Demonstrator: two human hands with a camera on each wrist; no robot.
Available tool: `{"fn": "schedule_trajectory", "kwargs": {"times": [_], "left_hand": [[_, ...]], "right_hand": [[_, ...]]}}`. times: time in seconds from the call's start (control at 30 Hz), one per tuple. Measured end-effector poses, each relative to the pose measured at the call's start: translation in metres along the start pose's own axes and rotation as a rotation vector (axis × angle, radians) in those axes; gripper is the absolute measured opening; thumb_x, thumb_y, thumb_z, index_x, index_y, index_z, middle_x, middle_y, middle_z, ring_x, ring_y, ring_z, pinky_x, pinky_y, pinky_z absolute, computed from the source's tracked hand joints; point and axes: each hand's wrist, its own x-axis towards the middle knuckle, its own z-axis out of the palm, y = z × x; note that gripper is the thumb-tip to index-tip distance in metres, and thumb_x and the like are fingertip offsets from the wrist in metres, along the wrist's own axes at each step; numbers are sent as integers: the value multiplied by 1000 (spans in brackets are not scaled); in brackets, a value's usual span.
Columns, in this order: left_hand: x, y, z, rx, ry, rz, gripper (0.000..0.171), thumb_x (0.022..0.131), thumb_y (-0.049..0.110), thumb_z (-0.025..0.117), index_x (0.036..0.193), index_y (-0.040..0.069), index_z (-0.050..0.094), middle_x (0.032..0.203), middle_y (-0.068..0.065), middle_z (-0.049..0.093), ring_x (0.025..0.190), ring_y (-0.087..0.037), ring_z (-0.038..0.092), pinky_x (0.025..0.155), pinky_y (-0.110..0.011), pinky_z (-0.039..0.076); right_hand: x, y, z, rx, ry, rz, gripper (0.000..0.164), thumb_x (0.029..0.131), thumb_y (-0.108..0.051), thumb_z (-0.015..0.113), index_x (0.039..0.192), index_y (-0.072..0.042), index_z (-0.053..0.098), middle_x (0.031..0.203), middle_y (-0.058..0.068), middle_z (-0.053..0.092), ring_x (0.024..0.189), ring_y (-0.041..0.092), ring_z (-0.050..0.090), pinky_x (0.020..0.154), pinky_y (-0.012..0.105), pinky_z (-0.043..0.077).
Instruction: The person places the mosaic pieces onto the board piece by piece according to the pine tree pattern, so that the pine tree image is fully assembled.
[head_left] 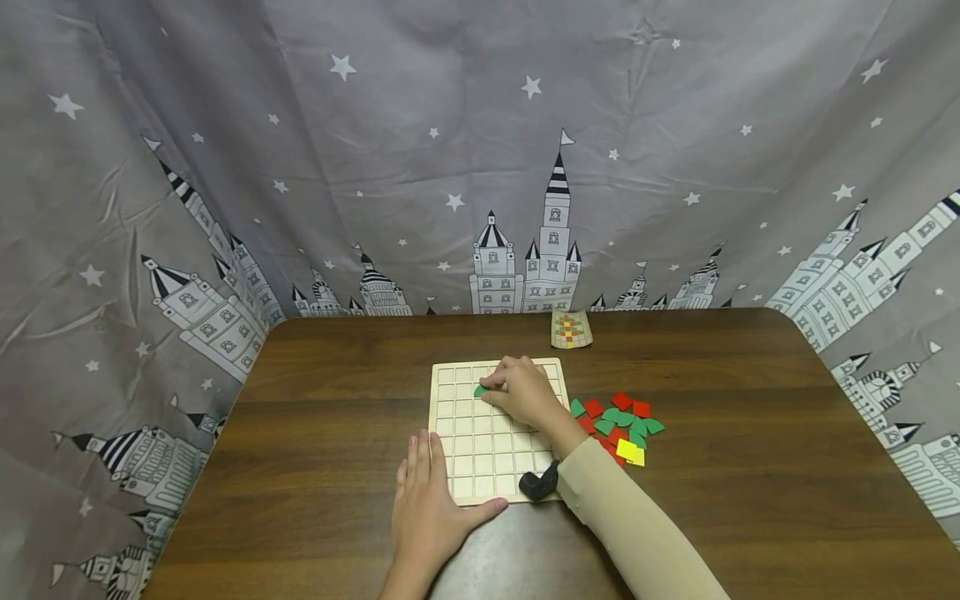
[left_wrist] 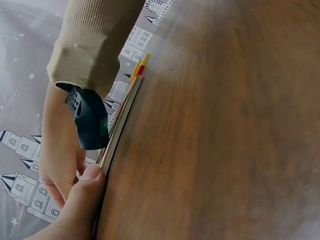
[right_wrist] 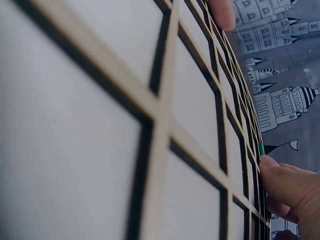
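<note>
A pale wooden grid board (head_left: 483,466) lies on the brown table. My right hand (head_left: 522,393) is over its upper part, thumb and fingers pinching a small green leaf-shaped piece (head_left: 480,390). In the right wrist view the green piece (right_wrist: 261,149) shows as a thin edge at the fingertips, right at the board's grid. My left hand (head_left: 429,510) rests at the board's lower left corner, fingers straight along the left side and thumb spread along the near edge. The left wrist view shows the left thumb (left_wrist: 90,187) against the board's edge.
Right of the board lies a loose pile of red squares (head_left: 621,402), green leaf-shaped pieces (head_left: 636,438) and yellow squares (head_left: 631,452). A pattern card (head_left: 571,330) stands behind the board. A black wrist camera (head_left: 538,482) at the right sleeve overlaps the board's near right corner.
</note>
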Motion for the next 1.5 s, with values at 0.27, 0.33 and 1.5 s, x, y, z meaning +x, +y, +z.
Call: {"fn": "schedule_trajectory", "kwargs": {"times": [0.27,0.33,1.5], "left_hand": [[1,1,1,7,2,3,143,57,94,59,155,-3,23,164,-21,20,154,-34,17,123,-50,20],[1,1,1,5,2,3,143,57,94,59,155,-3,23,164,-21,20,154,-34,17,123,-50,20],[1,0,0,25,-6,0,143,57,95,58,155,-4,25,163,-22,21,153,-37,19,122,-53,21]], "right_hand": [[-3,1,-1,-23,4,-15,25,88,-31,75,111,-21,77,110,-6,68,101,17,55,91,37,41],[-3,1,-2,-30,2,-16,24,89,-31,75,110,-21,78,110,-5,69,102,18,57,90,38,43],[-97,108,-91,-130,191,202,38,90,-26,74,124,-11,69,114,12,67,102,34,56,84,51,47]]}}
